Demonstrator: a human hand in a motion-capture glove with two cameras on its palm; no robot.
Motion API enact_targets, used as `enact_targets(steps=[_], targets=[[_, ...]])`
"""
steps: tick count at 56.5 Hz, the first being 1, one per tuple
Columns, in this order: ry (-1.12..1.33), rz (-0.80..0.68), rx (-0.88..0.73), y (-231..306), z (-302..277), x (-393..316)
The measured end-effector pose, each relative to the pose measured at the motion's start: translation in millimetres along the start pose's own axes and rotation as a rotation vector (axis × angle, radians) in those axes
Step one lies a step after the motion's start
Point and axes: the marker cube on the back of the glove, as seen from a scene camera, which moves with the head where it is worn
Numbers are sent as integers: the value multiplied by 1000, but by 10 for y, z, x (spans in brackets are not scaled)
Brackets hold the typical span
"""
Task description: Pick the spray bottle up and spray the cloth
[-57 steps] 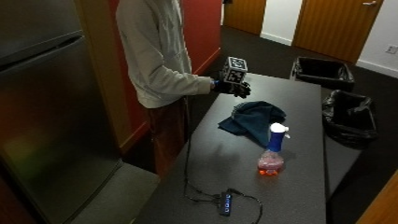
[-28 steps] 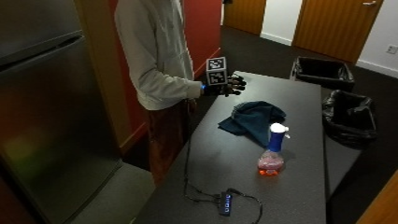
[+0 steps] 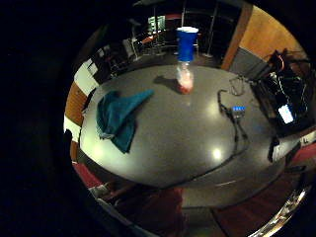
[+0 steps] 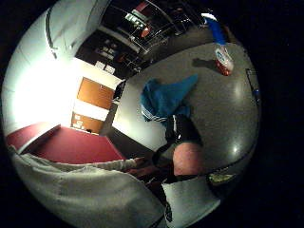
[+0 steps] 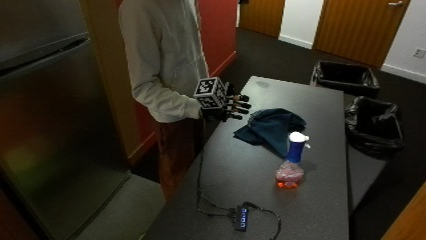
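Observation:
A spray bottle (image 5: 291,163) with a blue neck, white trigger head and reddish liquid stands upright on the dark grey table (image 5: 313,210); it also shows in the palm views (image 3: 185,59) (image 4: 219,49). A teal cloth (image 5: 271,128) lies crumpled on the table between the bottle and the person (image 3: 118,118) (image 4: 164,100). My gloved right hand (image 5: 227,106) hovers above the table's near-left edge, fingers spread and relaxed, holding nothing. It is well short of the bottle, with the cloth in between.
A small USB hub (image 5: 241,218) with a black cable (image 5: 203,197) lies near the table's front end. Two black bins (image 5: 346,77) (image 5: 374,125) stand on the floor beyond the table. A tall metal cabinet (image 5: 46,130) is behind the person.
My gloved hand has drifted from over the table toward its left edge, closer to my body and slightly higher. Bottle and cloth have not moved.

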Motion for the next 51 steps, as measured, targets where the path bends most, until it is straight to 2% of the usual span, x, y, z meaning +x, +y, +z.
enact_targets(steps=[16, 33, 51], targets=[[-69, 98, 136, -148, -199, 495], [-227, 206, 121, -441, -54, 789], [-349, 274, 180, -827, 128, 948]])
